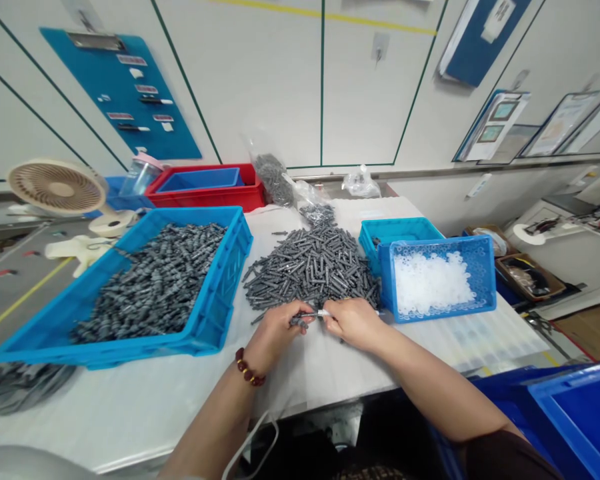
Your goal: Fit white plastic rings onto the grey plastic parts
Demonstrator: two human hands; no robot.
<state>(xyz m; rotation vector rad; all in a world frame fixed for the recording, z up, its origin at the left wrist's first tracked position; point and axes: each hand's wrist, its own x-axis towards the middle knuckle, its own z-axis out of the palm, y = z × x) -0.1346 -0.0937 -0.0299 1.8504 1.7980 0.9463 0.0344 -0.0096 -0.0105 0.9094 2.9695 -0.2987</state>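
Note:
My left hand [275, 333], a beaded bracelet on its wrist, is closed around small dark grey ribbed plastic pieces [299, 322]. My right hand [355, 323] pinches a thin tool with a white front end [323, 313]; its slim dark shaft points left and meets a piece at my left fingertips. Whether the shaft goes into that piece, I cannot tell. Both hands are just in front of a large heap of grey ribbed pieces [317, 263] on the white-covered table [300, 380]. Most of the tool is hidden inside my right hand.
On the left stands a big blue crate [230, 293] holding many grey pieces. At right, a tilted blue bin [387, 283] of small white rings leans by a teal bin [400, 228]. Behind are a red bin [205, 199], plastic bags [275, 180] and a fan [57, 187].

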